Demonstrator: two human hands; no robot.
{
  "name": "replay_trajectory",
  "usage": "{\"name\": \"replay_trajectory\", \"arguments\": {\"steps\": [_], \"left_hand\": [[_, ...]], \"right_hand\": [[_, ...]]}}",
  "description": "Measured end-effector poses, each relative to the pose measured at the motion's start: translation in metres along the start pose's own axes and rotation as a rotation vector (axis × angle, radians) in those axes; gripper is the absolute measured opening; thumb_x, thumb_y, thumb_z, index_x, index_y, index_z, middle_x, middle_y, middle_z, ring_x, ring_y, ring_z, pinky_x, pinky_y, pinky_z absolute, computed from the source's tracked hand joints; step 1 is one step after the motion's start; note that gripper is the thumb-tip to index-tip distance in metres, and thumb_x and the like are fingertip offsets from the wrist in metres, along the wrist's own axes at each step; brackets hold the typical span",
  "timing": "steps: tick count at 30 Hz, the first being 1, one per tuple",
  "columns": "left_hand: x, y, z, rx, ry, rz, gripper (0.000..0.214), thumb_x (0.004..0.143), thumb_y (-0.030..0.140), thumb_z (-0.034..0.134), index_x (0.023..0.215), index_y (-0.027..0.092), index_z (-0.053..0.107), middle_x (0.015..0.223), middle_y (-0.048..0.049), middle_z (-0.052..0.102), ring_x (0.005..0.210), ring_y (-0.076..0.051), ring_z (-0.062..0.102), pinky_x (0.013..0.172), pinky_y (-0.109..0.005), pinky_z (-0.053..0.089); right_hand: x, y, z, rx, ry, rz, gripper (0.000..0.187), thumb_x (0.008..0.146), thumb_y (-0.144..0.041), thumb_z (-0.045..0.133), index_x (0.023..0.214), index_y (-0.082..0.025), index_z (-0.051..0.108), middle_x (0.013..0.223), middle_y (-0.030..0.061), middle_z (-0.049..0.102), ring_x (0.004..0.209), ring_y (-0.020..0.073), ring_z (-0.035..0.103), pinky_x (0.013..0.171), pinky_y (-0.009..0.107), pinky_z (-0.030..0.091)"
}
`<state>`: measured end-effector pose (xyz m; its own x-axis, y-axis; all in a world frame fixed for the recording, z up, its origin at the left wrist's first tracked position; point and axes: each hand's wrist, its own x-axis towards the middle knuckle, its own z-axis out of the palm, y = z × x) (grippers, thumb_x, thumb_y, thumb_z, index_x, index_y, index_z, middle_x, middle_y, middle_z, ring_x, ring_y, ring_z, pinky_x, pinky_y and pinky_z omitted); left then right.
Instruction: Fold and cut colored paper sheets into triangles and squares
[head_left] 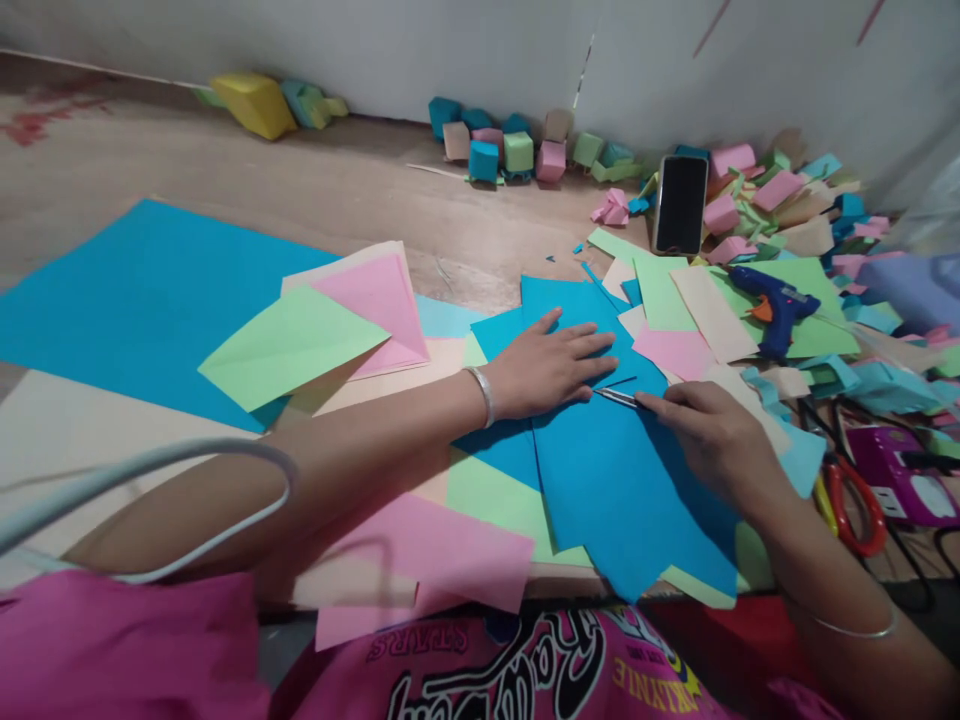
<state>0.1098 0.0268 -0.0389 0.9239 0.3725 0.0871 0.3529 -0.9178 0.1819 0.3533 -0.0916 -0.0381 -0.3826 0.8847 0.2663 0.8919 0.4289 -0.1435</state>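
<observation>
My left hand [553, 362] lies flat with fingers spread on a blue sheet of paper [630, 480], pressing it down. In my right hand [712, 435] is a pair of scissors [616, 398]; its slim silver blades point left, close to my left fingertips, and its handles are hidden in my grip. Beside the blades a short dark slit or fold line shows in the blue sheet. Under it, more blue, green and pink sheets [450, 545] stick out toward the table's front edge.
At left lie a large blue sheet [135, 290] and a green sheet [292, 345]. Small paper boxes [517, 152] line the wall. A phone [680, 205], a blue glue gun [776, 305], red-handled scissors [859, 510], a purple device [900, 470] and paper scraps crowd the right.
</observation>
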Motion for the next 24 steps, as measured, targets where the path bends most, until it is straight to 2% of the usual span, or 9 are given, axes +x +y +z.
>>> {"name": "replay_trajectory", "arguments": {"steps": [2, 4, 9, 12, 17, 24], "left_hand": [[-0.001, -0.002, -0.003, -0.033, 0.031, -0.007, 0.04, 0.095, 0.039, 0.054, 0.132, 0.022, 0.056, 0.146, -0.0108, 0.048, 0.132, -0.029, 0.046, 0.11, -0.049, 0.03], [-0.009, -0.006, -0.007, -0.082, 0.02, 0.021, 0.035, 0.096, 0.039, 0.054, 0.126, 0.022, 0.059, 0.142, -0.0102, 0.053, 0.129, -0.027, 0.048, 0.108, -0.046, 0.031], [-0.03, -0.02, -0.009, -0.133, -0.06, 0.08, 0.044, 0.098, 0.045, 0.046, 0.14, 0.032, 0.049, 0.156, -0.0033, 0.037, 0.146, -0.031, 0.025, 0.115, -0.056, 0.01], [-0.032, -0.023, -0.005, -0.129, -0.063, 0.066, 0.046, 0.099, 0.05, 0.043, 0.142, 0.035, 0.046, 0.157, -0.0023, 0.034, 0.147, -0.032, 0.023, 0.114, -0.059, 0.002], [-0.032, -0.022, -0.001, -0.123, -0.05, 0.062, 0.047, 0.1, 0.052, 0.037, 0.143, 0.035, 0.045, 0.158, -0.0021, 0.032, 0.147, -0.031, 0.023, 0.115, -0.058, -0.003], [-0.032, -0.022, -0.003, -0.144, -0.043, 0.064, 0.047, 0.099, 0.053, 0.04, 0.143, 0.036, 0.045, 0.157, -0.0016, 0.033, 0.147, -0.031, 0.025, 0.115, -0.059, -0.002]], "right_hand": [[0.0, 0.004, 0.001, -0.007, -0.012, 0.009, 0.041, 0.099, -0.02, 0.033, 0.113, -0.021, 0.071, 0.087, 0.0106, 0.063, 0.081, 0.0222, 0.057, 0.067, 0.035, 0.048], [0.0, 0.004, 0.002, -0.006, -0.016, 0.013, 0.04, 0.099, -0.022, 0.035, 0.111, -0.02, 0.072, 0.087, 0.0107, 0.064, 0.08, 0.0221, 0.057, 0.067, 0.034, 0.048], [0.005, -0.001, 0.002, 0.017, -0.006, 0.055, 0.042, 0.099, -0.022, 0.034, 0.106, -0.019, 0.075, 0.089, 0.0123, 0.066, 0.082, 0.024, 0.06, 0.068, 0.036, 0.049], [0.008, -0.004, 0.003, 0.052, 0.003, 0.052, 0.041, 0.098, -0.02, 0.035, 0.107, -0.021, 0.075, 0.091, 0.0119, 0.067, 0.085, 0.0244, 0.061, 0.071, 0.037, 0.05], [0.002, -0.008, 0.001, 0.058, 0.015, -0.003, 0.04, 0.097, -0.016, 0.035, 0.112, -0.022, 0.072, 0.093, 0.0106, 0.067, 0.086, 0.0224, 0.062, 0.072, 0.034, 0.051], [-0.005, -0.013, -0.002, 0.098, 0.007, -0.027, 0.04, 0.096, -0.014, 0.037, 0.117, -0.023, 0.07, 0.096, 0.0116, 0.066, 0.088, 0.0231, 0.063, 0.073, 0.036, 0.053]]}}
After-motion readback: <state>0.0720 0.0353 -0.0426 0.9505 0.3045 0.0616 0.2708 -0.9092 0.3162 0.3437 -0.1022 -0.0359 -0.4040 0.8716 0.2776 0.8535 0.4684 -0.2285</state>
